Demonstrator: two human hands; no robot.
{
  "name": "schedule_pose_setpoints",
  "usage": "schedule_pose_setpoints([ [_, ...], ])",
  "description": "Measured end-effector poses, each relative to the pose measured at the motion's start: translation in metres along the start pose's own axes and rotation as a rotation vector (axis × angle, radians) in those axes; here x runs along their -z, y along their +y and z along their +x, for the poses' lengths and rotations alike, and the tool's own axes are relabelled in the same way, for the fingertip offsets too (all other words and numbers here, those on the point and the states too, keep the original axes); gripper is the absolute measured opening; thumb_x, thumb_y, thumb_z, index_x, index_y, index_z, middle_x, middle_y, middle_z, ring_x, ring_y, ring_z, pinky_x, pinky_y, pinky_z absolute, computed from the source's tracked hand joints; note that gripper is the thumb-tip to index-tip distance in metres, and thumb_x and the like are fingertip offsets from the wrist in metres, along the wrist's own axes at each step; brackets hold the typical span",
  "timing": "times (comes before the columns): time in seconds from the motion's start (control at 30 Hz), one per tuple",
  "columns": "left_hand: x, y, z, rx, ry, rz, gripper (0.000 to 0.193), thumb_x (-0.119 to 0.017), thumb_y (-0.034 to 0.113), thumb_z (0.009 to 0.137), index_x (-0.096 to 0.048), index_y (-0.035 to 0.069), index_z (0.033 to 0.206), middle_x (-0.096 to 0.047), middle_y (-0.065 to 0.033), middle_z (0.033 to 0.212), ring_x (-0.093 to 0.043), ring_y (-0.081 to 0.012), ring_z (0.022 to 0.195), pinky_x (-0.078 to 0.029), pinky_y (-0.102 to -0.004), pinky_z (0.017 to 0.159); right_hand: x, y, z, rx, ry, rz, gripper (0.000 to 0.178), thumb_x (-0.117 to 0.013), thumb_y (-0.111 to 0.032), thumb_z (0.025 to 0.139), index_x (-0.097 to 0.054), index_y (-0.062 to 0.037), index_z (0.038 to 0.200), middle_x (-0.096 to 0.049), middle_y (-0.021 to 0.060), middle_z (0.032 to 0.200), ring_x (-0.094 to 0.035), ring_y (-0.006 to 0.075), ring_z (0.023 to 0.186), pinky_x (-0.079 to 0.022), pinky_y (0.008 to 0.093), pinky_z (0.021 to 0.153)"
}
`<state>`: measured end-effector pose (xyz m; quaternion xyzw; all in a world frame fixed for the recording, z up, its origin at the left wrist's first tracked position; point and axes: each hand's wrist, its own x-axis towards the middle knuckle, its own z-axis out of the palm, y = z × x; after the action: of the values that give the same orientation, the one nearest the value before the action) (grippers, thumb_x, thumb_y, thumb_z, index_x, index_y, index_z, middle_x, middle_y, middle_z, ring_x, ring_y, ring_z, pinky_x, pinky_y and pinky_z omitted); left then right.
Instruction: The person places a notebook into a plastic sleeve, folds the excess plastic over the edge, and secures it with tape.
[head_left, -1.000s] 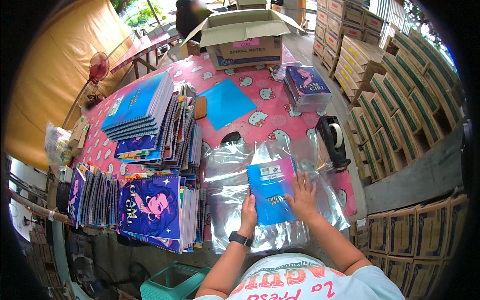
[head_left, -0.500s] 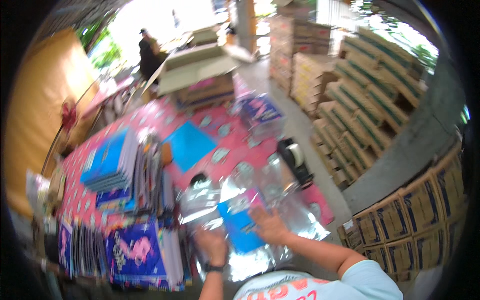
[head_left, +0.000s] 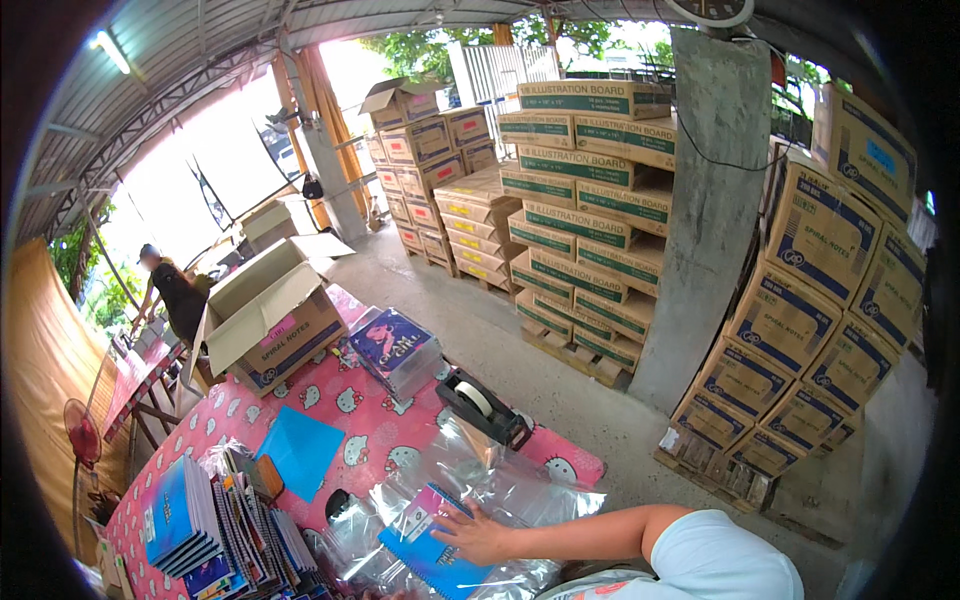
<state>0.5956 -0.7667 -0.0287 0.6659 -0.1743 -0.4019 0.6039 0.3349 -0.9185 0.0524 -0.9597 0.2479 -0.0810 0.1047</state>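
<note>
A blue spiral notebook (head_left: pixel 425 562) with a pink and purple strip along its top lies on clear plastic sheets or bags (head_left: pixel 545 505) near the lower edge. My right hand (head_left: pixel 475 535) rests flat on the notebook's right part, palm down and fingers spread, gripping nothing. Only a sliver of my left hand (head_left: pixel 380 596) shows at the bottom edge, left of the notebook; its fingers are hidden. A black tape dispenser (head_left: pixel 485 407) with a clear roll stands beyond the plastic.
Stacked notebooks (head_left: pixel 183 520) stand at the left on the pink patterned tablecloth (head_left: pixel 352 450), near a flat blue sheet (head_left: pixel 300 452). Farther off are wrapped purple notebooks (head_left: pixel 395 350) and an open carton (head_left: pixel 285 345). Cartons (head_left: pixel 780 310) on pallets and a pillar (head_left: pixel 685 200) line the right.
My view has swung up and to the right, so the table sits lower and my left hand has nearly left the picture. My right hand remains on the blue notebook.
</note>
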Motion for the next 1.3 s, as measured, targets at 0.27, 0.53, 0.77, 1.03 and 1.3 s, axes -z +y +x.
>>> schedule_pose_setpoints([
  [0.27, -0.062, 0.108, -0.072, 0.168, -0.348, -0.172, 0.034, -0.059, 0.001, 0.080, -0.050, 0.002, 0.113, -0.057, -0.0050, 0.090, -0.057, -0.0128, 0.079, -0.047, -0.0212, 0.069, 0.006, 0.007, 0.034, 0.081, -0.115, 0.660, 0.034, -0.058, -0.035, 0.083, -0.062, -0.0017, 0.078, -0.060, 0.0113, 0.090, -0.055, 0.0241, 0.086, -0.044, 0.0346, 0.067],
  [0.53, -0.129, 0.075, -0.056, -0.274, -0.004, 0.182, 0.051, -0.065, -0.001, 0.063, -0.053, -0.011, 0.112, -0.063, -0.0101, 0.088, -0.059, -0.0152, 0.068, -0.050, -0.0325, 0.075, 0.015, -0.021, 0.075, -0.276, -0.231, 0.848, 0.076, -0.059, -0.070, 0.067, -0.062, 0.0062, 0.064, -0.061, 0.0195, 0.059, -0.063, 0.0276, 0.057, -0.048, 0.0397, 0.053],
  [0.77, -0.151, 0.091, -0.064, -0.091, -0.180, 0.174, 0.085, -0.073, 0.006, 0.071, -0.022, -0.001, 0.140, -0.055, -0.0089, 0.091, -0.055, -0.0090, 0.065, -0.045, -0.0223, 0.052, 0.032, 0.012, 0.066, -0.395, -0.386, 1.051, 0.038, -0.066, -0.036, 0.073, -0.067, 0.0013, 0.071, -0.061, 0.0112, 0.058, -0.058, 0.0192, 0.051, -0.046, 0.0346, 0.049],
  [1.03, -0.086, 0.070, 0.061, -0.124, 0.246, 0.559, 0.076, -0.073, 0.030, 0.073, -0.038, -0.004, 0.130, -0.063, -0.0122, 0.093, -0.059, -0.0166, 0.053, -0.047, -0.0283, 0.048, 0.019, 0.008, 0.063, -0.254, -0.327, 0.837, 0.031, -0.068, -0.033, 0.077, -0.071, -0.0020, 0.082, -0.068, 0.0107, 0.072, -0.063, 0.0162, 0.067, -0.049, 0.0306, 0.063],
  [1.3, -0.132, 0.142, 0.038, -0.721, 0.221, 0.143, 0.067, -0.058, 0.029, 0.085, -0.028, 0.001, 0.138, -0.037, -0.0253, 0.134, -0.039, -0.0358, 0.122, -0.034, -0.0415, 0.099, 0.025, 0.020, 0.055, -0.289, -0.303, 0.946, 0.023, -0.066, -0.023, 0.074, -0.069, -0.0002, 0.077, -0.063, 0.0057, 0.064, -0.057, 0.0116, 0.060, -0.045, 0.0293, 0.058],
])
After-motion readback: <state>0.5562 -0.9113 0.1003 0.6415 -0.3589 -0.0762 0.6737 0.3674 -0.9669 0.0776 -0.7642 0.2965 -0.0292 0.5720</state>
